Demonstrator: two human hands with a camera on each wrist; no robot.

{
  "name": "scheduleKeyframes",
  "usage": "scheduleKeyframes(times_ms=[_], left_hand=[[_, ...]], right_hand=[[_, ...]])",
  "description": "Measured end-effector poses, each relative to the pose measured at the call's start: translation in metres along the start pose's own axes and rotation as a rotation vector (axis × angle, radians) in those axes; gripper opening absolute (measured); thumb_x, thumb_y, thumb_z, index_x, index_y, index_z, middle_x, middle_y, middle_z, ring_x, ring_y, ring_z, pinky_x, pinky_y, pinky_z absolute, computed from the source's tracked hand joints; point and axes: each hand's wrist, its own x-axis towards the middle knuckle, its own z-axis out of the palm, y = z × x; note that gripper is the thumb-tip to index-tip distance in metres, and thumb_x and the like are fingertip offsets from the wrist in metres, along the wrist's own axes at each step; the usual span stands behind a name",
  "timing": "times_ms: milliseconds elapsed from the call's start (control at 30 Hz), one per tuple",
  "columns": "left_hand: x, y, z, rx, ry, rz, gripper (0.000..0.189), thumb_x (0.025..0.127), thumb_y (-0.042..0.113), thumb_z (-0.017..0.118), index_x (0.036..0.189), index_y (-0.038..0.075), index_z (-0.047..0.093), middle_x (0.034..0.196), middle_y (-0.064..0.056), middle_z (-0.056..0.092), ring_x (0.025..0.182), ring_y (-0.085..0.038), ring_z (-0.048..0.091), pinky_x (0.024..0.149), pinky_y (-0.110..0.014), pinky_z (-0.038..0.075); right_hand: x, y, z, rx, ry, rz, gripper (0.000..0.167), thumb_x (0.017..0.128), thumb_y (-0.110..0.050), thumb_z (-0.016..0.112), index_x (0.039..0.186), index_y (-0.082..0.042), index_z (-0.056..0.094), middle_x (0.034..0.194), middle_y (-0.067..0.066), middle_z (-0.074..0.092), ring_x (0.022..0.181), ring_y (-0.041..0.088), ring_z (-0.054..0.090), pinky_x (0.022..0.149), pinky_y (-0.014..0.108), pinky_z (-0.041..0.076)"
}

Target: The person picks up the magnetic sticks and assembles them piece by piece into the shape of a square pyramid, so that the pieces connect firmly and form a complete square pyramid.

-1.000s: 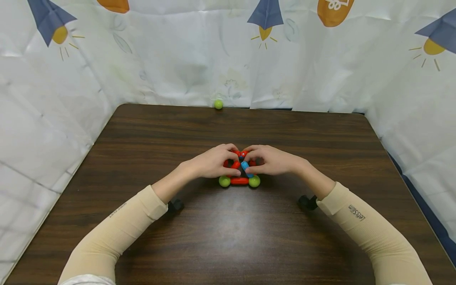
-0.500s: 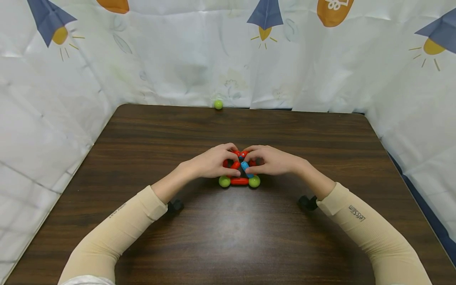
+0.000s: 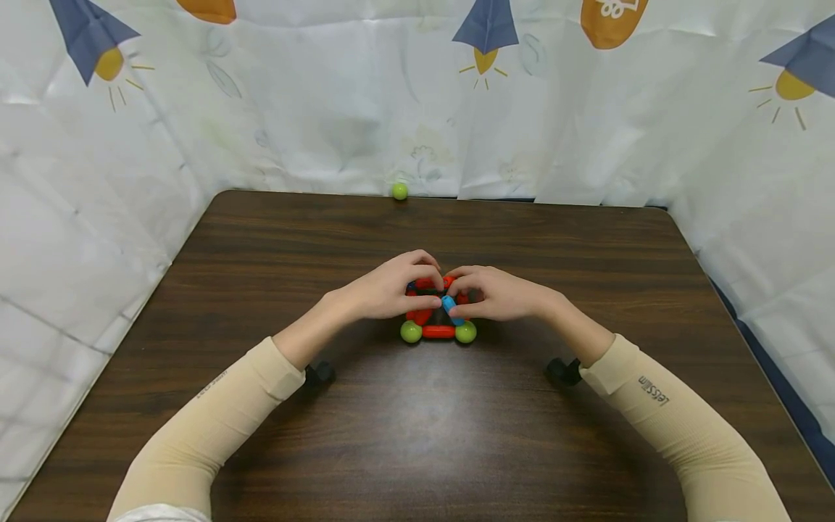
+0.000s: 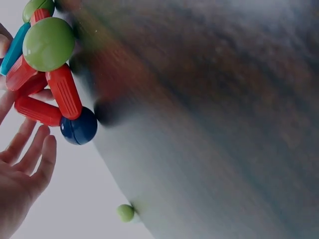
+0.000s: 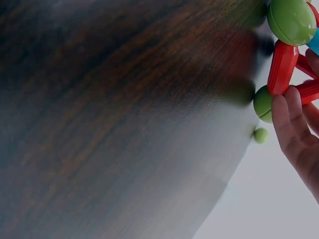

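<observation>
A magnetic rod-and-ball structure sits mid-table: green balls (image 3: pixel 411 332) and a red rod (image 3: pixel 438 332) form its front edge, and a dark blue ball (image 4: pixel 79 126) marks one corner. More red rods (image 4: pixel 64 92) slant up from the base. My left hand (image 3: pixel 394 284) hovers over its left side, fingers loosely bent and spread, with nothing visible in its grasp. My right hand (image 3: pixel 502 293) pinches an upright-leaning blue rod (image 3: pixel 449 304) between thumb and fingers. In the right wrist view, its fingertips reach a red rod (image 5: pixel 282 67). Fingers partly hide the top.
A loose green ball (image 3: pixel 400 191) lies at the far edge of the dark wooden table (image 3: pixel 417 413). Behind and at the sides hangs a white printed curtain (image 3: pixel 365 94). Black wrist cameras (image 3: pixel 562 371) sit beneath both wrists.
My left hand has lifted and shifted away from me, its thumb coming off a red rod, which now leans lower toward the left. The right hand has stayed put on the blue rod.
</observation>
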Motion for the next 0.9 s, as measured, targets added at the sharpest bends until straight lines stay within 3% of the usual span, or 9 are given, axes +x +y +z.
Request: scheduleKeyframes(times_ms=[200,433,633,900], left_hand=[[0.000,-0.005,-0.004,-0.028,0.081,-0.001,0.009,0.098,0.025,0.073,0.098,0.018,0.068,0.119,0.001,0.057,0.110,-0.017,0.057,0.093,-0.039,0.051],[0.001,-0.013,-0.008,-0.028,0.138,-0.040,0.007,0.099,0.023,0.072,0.098,0.017,0.068,0.115,0.000,0.059,0.095,-0.027,0.059,0.075,-0.037,0.048],[0.002,-0.022,-0.011,0.009,0.172,-0.108,0.009,0.099,0.021,0.073,0.101,0.013,0.069,0.115,-0.003,0.061,0.101,-0.022,0.058,0.085,-0.039,0.048],[0.004,-0.035,-0.016,-0.018,0.233,-0.220,0.011,0.098,0.017,0.071,0.104,0.008,0.069,0.112,-0.009,0.062,0.110,-0.032,0.059,0.098,-0.047,0.047]], right_hand=[[0.001,0.002,0.001,-0.009,0.002,0.019,0.017,0.101,-0.030,0.069,0.110,-0.016,0.072,0.143,0.007,0.052,0.103,0.025,0.059,0.084,0.035,0.053],[0.000,0.001,0.001,-0.030,0.012,0.015,0.017,0.100,-0.031,0.070,0.109,-0.017,0.072,0.141,0.007,0.053,0.095,0.017,0.059,0.082,0.035,0.052],[0.000,0.001,0.001,-0.025,0.014,0.012,0.018,0.100,-0.032,0.069,0.109,-0.016,0.072,0.142,0.010,0.053,0.096,0.019,0.058,0.082,0.036,0.052],[0.001,0.002,0.001,-0.026,0.006,0.035,0.019,0.100,-0.033,0.070,0.110,-0.017,0.072,0.144,0.011,0.051,0.099,0.022,0.059,0.084,0.038,0.052]])
